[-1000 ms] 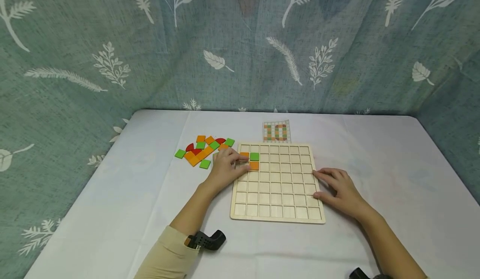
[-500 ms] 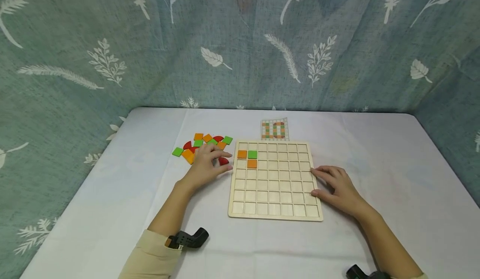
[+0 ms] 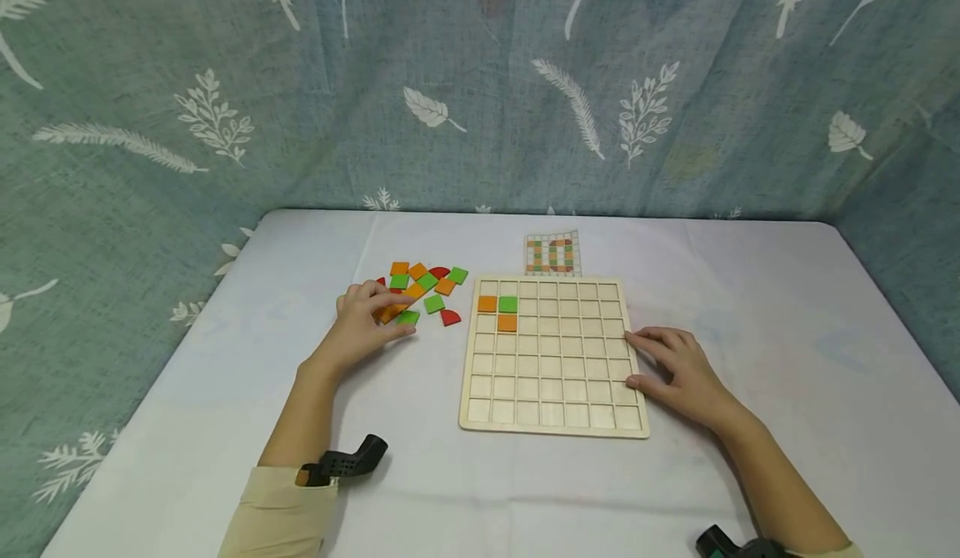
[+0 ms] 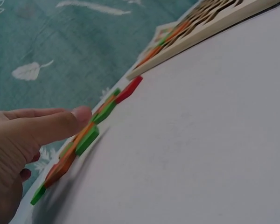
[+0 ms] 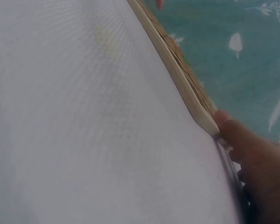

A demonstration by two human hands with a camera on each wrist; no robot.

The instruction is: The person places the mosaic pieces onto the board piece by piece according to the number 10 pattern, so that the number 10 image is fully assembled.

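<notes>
The grid board (image 3: 551, 367) is smooth, matt wood; the coloured tiles (image 3: 434, 304) look smooth (painted wood or plastic, hard to tell). The desk (image 3: 540, 495) wears matt, lightly creased cloth; past its far edge hangs a matt, woven-looking fabric curtain (image 3: 502, 137).

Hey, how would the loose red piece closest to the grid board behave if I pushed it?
The red piece would probably slide rather than roll, since it lies flat on the white table. Its crisp edges suggest it's stiff, not floppy. Small and thin, it's likely light.
</notes>
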